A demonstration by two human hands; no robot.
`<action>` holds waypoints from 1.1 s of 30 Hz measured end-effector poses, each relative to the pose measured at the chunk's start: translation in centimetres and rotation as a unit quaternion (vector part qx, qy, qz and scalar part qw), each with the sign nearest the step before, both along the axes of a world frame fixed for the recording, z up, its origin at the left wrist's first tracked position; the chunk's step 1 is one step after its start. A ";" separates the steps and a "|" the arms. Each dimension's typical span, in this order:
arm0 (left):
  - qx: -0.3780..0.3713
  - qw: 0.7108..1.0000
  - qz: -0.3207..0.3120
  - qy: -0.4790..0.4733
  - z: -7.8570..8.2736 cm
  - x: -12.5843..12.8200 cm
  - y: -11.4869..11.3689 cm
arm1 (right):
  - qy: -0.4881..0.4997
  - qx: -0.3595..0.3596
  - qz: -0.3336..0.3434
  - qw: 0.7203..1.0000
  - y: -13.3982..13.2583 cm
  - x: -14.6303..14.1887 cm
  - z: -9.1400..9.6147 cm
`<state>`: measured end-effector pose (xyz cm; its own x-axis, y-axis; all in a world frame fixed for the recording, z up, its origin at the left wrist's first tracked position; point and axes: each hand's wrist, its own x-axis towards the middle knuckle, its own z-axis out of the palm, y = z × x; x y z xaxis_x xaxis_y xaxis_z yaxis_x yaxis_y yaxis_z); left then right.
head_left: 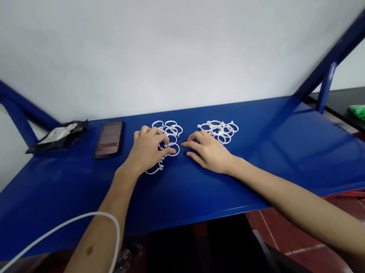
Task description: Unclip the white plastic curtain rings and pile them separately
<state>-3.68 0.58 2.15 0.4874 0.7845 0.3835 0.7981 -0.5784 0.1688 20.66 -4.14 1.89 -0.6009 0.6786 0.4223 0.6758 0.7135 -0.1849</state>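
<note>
Probably very light to lift, these open white rings (171, 133). Likely smooth and a bit slippery, like hard plastic. Probably stiff, with a little spring at the gap. Not likely to break from a soft touch, but maybe able to snap from a hard pull. Best to take hold of the thin rim, away from the knobs, with thumb and one finger. Easy to hook on one another, so best to lift slowly, one at a time.

Look a lot like shower curtain rings: thin, round and plain white, with small knobs by the gaps. Lie in two messy heaps on the blue table (195, 196): the left heap (171, 134) under and beside the left hand (146, 149), the right heap (218, 131) just past the right hand (213, 155).

At the left hand, thumb and fingers bent close together at the front ring (179, 149). Cannot tell for sure about a real pinch there. At the right hand, palm down, fingers a bit curled, thumb and pointing finger apart, with nothing seen between. Near the left hand, on its outer side, a dark phone (108, 140).
</note>
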 end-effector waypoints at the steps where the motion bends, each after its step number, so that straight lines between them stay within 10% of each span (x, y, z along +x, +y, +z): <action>1: 0.001 1.000 0.000 -0.001 0.0 -0.1 0.0 | -0.012 -0.004 0.006 1.000 0.0 -0.1 -0.1; 14: -0.031 0.998 0.032 0.043 0.2 0.0 0.1 | -0.078 -0.013 0.028 0.996 0.1 -1.2 -0.4; 24: 0.030 0.999 0.026 -0.033 0.4 0.2 -0.1 | 0.052 -0.077 0.041 0.995 0.0 -1.3 -0.2; 33: -0.113 0.963 -0.058 -0.239 2.1 2.6 -2.4 | 0.447 -0.305 0.016 0.841 0.1 -0.7 -0.1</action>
